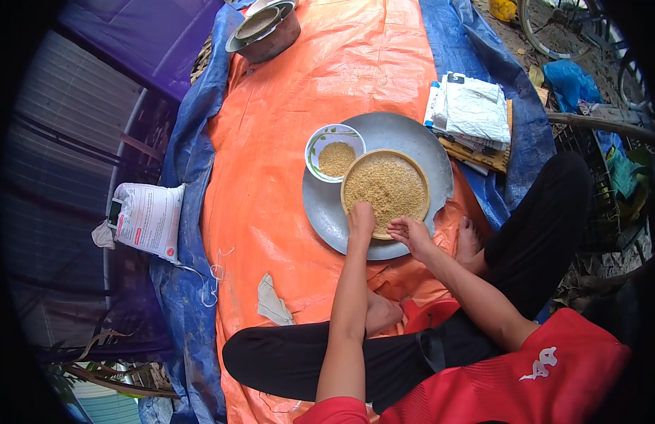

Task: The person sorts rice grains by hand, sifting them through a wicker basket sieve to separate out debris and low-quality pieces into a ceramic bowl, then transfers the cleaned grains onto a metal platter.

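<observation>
A round woven tray (385, 185) full of light brown grain rests on a large grey metal platter (322, 212). Beside it, on the platter's upper left, stands a white bowl (314, 157) with green leaf patterns and grain inside. My left hand (361, 218) is at the woven tray's lower left edge, over the grain, with its fingers closed together; whatever they hold is too small to make out. Near the tray's lower right rim is my right hand (410, 233), its fingers apart and nothing visible in them.
An orange tarp (271, 177) lies over a blue one (193, 141). Folded white sacks (475, 109) lie at the right, a printed white bag (149, 220) at the left. Pots (271, 42) stand at the far end. My crossed legs are close to the platter.
</observation>
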`<state>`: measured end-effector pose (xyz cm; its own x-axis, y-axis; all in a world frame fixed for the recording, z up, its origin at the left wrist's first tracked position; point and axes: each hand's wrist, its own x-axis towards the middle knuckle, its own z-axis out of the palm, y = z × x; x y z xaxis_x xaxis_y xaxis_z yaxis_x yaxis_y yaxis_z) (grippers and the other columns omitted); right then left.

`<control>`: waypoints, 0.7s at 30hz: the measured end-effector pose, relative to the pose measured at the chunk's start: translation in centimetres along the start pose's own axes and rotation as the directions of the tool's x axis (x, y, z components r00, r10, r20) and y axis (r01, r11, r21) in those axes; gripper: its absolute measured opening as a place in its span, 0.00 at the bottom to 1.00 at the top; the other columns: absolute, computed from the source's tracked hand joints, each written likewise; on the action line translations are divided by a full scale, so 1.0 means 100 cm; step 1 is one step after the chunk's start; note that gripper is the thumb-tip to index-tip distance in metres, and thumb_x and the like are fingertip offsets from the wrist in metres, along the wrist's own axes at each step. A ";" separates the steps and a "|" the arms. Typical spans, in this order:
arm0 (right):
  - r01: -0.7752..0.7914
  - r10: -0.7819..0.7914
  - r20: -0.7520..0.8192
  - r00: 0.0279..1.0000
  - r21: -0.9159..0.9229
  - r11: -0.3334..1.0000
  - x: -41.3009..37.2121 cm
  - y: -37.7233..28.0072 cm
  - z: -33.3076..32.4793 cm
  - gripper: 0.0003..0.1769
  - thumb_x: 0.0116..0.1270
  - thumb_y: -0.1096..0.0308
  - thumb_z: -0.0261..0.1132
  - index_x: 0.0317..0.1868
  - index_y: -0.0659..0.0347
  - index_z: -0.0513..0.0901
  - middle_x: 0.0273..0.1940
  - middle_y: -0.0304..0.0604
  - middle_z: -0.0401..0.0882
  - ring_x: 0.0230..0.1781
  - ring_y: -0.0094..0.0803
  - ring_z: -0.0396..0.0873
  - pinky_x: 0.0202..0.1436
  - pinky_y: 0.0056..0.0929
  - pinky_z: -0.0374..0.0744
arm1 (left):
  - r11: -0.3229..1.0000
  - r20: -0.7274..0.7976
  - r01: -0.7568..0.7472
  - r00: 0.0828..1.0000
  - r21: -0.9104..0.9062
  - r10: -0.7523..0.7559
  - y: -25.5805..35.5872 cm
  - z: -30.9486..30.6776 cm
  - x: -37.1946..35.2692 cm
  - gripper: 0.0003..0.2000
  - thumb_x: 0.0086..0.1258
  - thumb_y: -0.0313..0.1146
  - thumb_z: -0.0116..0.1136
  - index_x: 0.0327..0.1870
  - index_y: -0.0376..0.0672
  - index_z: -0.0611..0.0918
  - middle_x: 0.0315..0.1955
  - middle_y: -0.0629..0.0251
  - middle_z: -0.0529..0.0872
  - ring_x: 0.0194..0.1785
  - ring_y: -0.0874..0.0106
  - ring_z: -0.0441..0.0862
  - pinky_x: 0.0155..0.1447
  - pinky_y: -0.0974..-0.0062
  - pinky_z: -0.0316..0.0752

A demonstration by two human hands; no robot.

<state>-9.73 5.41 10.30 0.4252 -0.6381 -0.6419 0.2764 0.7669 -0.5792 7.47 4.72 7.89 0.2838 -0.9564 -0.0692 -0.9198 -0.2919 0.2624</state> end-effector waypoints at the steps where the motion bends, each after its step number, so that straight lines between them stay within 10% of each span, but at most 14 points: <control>1: 0.002 -0.002 -0.003 1.000 -0.005 1.000 0.001 0.000 -0.001 0.19 0.74 0.59 0.48 0.47 0.67 0.77 0.46 0.51 0.82 0.47 0.37 0.82 0.54 0.32 0.79 | 0.998 0.020 0.021 1.000 -0.054 -0.020 -0.001 -0.005 0.003 0.06 0.58 0.24 0.57 0.28 0.37 0.86 0.28 0.45 0.85 0.34 0.52 0.86 0.40 0.59 0.81; 9: -0.016 0.022 -0.083 0.996 0.078 0.997 0.007 -0.002 -0.005 0.21 0.73 0.60 0.48 0.50 0.71 0.76 0.45 0.52 0.81 0.46 0.37 0.82 0.53 0.30 0.80 | 0.876 0.483 0.178 0.873 -0.449 0.070 0.023 -0.081 0.028 0.05 0.52 0.27 0.67 0.28 0.36 0.87 0.20 0.59 0.86 0.25 0.72 0.84 0.31 0.75 0.77; 21: -0.025 0.038 -0.058 0.998 0.199 0.980 0.007 -0.004 -0.007 0.20 0.74 0.62 0.47 0.52 0.73 0.74 0.49 0.56 0.79 0.49 0.40 0.80 0.57 0.33 0.80 | 0.920 0.423 -0.025 0.883 -0.391 0.204 0.038 -0.079 0.032 0.05 0.50 0.26 0.68 0.27 0.37 0.87 0.22 0.58 0.86 0.26 0.71 0.84 0.33 0.72 0.77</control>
<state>-10.16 4.61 9.67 0.3848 -0.6117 -0.6912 0.4318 0.7811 -0.4510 6.98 0.65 16.24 -0.0518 -0.9084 -0.4149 -0.7476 -0.2402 0.6192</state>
